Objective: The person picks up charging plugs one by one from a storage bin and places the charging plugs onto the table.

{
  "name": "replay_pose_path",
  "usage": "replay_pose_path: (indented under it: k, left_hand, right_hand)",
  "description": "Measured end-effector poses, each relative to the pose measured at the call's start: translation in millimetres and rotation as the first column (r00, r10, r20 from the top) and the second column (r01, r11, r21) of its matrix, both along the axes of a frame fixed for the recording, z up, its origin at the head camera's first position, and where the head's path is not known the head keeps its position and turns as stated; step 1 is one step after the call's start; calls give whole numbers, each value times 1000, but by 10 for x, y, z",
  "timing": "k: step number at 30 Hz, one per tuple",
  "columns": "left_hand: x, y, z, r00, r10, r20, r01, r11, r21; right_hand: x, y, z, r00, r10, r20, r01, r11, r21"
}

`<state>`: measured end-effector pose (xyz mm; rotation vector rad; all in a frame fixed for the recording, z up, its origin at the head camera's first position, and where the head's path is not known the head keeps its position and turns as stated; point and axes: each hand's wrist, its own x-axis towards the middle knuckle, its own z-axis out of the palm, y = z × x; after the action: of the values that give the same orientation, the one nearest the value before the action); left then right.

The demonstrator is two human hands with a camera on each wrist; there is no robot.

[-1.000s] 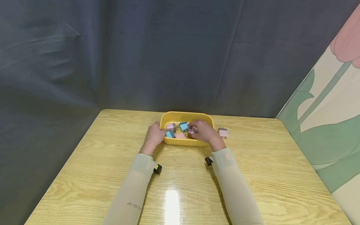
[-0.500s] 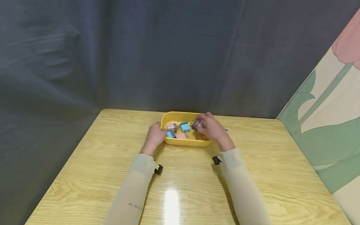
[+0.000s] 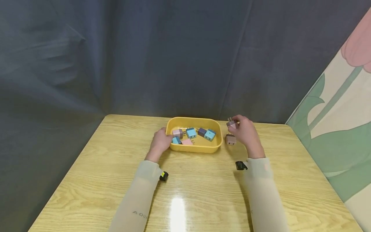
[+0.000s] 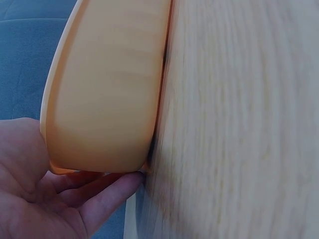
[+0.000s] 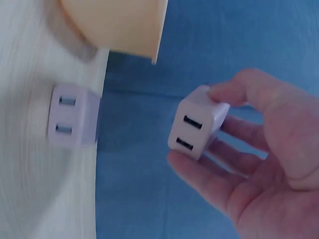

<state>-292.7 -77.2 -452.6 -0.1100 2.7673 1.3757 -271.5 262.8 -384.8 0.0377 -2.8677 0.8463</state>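
My left hand [image 3: 161,140] grips the left end of a yellow plastic bin [image 3: 197,149]; in the left wrist view the thumb lies at the rim and the fingers [image 4: 112,199] against the end wall. Between thumb and fingers, my right hand [image 3: 246,132] pinches a lilac USB wall charger [image 5: 194,124], raised right of the bin with its prongs pointing away and two ports facing the right wrist camera. Just below it in the head view, another lilac charger [image 3: 230,139] sits on the table.
Inside the bin are blue chargers [image 3: 191,133], a lilac one [image 3: 177,133], a pink one [image 3: 187,141] and a dark purple pronged piece [image 3: 202,131] against a blue charger. A dark curtain [image 3: 174,64] hangs behind the wooden table [image 3: 200,190].
My right hand has lifted the lilac charger out of the bin and carried it right, above the charger on the table. My left hand stays on the bin's left end.
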Motion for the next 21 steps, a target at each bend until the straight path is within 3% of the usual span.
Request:
replay_pose_path:
  k: [4,13,21]
  left_hand:
    - [8,8,-6,1000,-5,4,5,1000,6]
    - [11,-22,-42,1000,-4,12,4,1000,-6]
    - [0,-1,-16,1000,-6,5,6,1000,-6]
  right_hand:
    - [41,168,-31,999,-51,4,51,999,-4]
    - [72,404,-138,984,-145,99,147,989,-9]
    - [62,534,-210,972,-192,133,195,981,-11]
